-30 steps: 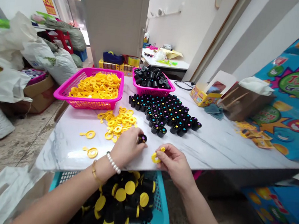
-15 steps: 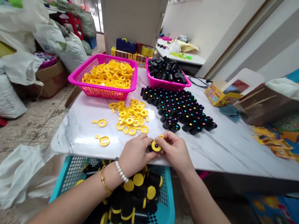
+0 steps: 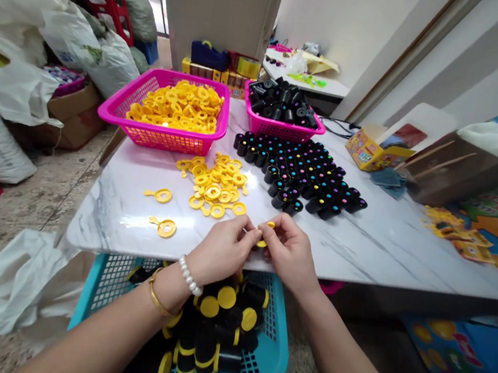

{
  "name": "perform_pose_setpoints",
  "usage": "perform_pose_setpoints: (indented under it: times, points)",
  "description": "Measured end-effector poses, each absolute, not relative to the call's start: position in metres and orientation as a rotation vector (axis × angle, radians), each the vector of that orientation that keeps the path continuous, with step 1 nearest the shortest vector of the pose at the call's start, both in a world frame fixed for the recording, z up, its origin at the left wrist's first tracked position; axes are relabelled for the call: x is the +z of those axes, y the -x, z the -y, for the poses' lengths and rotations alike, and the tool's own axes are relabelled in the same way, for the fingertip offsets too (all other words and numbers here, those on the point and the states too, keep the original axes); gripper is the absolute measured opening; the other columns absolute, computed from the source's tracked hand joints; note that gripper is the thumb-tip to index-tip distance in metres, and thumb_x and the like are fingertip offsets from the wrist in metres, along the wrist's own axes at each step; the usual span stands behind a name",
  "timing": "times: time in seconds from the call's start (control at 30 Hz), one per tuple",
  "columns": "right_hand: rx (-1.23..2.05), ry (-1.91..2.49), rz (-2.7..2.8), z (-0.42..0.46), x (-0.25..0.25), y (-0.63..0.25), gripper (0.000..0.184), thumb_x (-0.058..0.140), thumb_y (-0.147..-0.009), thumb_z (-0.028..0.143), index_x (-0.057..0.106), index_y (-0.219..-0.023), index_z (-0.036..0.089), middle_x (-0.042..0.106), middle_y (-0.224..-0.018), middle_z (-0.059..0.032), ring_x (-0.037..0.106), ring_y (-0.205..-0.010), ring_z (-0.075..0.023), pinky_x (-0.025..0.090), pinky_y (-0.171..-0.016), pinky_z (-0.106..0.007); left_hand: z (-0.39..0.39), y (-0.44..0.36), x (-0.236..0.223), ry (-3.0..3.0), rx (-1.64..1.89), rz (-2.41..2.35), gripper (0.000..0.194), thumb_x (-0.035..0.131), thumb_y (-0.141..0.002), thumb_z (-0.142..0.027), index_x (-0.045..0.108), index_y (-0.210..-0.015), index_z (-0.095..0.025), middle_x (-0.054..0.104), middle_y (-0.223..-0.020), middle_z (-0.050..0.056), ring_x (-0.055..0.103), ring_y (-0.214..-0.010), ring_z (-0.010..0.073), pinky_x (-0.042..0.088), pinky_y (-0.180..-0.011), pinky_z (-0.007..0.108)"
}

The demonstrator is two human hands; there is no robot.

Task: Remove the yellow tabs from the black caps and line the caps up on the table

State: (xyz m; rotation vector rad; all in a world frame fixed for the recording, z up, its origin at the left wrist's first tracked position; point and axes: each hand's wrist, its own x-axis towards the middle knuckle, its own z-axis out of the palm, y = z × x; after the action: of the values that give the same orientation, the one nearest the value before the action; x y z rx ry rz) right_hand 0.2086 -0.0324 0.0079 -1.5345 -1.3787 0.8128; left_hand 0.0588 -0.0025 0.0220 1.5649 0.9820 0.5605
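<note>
Over the table's front edge my two hands meet, fingertips nearly touching. My left hand point(image 3: 223, 247) is closed around a small black plastic cylinder, now almost fully hidden by the fingers. My right hand point(image 3: 291, 253) pinches a yellow ring cap point(image 3: 262, 244) with a small round tab, held against the cylinder's top; whether it is seated I cannot tell. Loose yellow ring caps point(image 3: 219, 186) lie in a pile beyond my left hand, two more apart to its left. Behind the hands stand rows of black cylinders point(image 3: 310, 170) with coloured dots in their tops.
A pink basket point(image 3: 159, 139) of yellow caps and a smaller pink basket point(image 3: 278, 131) of black cylinders stand at the back. Below the table edge sits a teal basket point(image 3: 275, 359) with yellow-capped cylinders. A small yellow box point(image 3: 365, 149) and a brown bag point(image 3: 450, 175) are at right.
My right hand has brought the yellow ring cap leftward onto the black cylinder in my left hand. Both hands' fingers have since closed over the two parts. The camera view has shifted.
</note>
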Motion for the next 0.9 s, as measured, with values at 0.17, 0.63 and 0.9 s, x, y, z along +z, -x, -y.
perform_pose_setpoints:
  times: [0.17,0.63,0.9]
  points:
    - [0.675,1.563,1.389,0.036,0.003,-0.206,0.026,0.053,-0.087,0.045,0.049,-0.074,0.022,0.051,-0.061,0.0020,0.048,-0.054,-0.0129,0.040,-0.050,-0.024,0.007,-0.064,0.018,-1.451,0.539,-0.967,0.027,0.038,-0.091,-0.045,0.046,-0.082,-0.020,0.054,-0.056,-0.005,0.050,-0.035,0.0089,0.031,-0.033,0.017]
    - [1.240,1.348,1.223,0.030,0.012,-0.236,0.041,0.050,-0.086,0.052,0.065,-0.082,0.015,0.061,-0.067,-0.0040,0.056,-0.055,-0.0135,0.048,-0.054,-0.028,0.017,-0.063,0.008,-2.134,0.825,-1.064,0.013,0.058,-0.083,-0.025,0.061,-0.095,-0.020,0.066,-0.087,0.003,0.059,-0.078,0.0175,0.042,-0.071,0.027]
    - [1.569,1.429,1.462,0.014,0.040,-0.233,0.028,0.066,-0.078,0.041,0.051,-0.089,0.021,0.054,-0.062,0.0072,0.051,-0.046,-0.0075,0.043,-0.042,-0.018,0.019,-0.065,0.013,-2.075,0.683,-1.152,0.017,0.054,-0.086,-0.031,0.065,-0.094,-0.023,0.067,-0.073,0.002,0.059,-0.065,0.0166,0.039,-0.061,0.026]
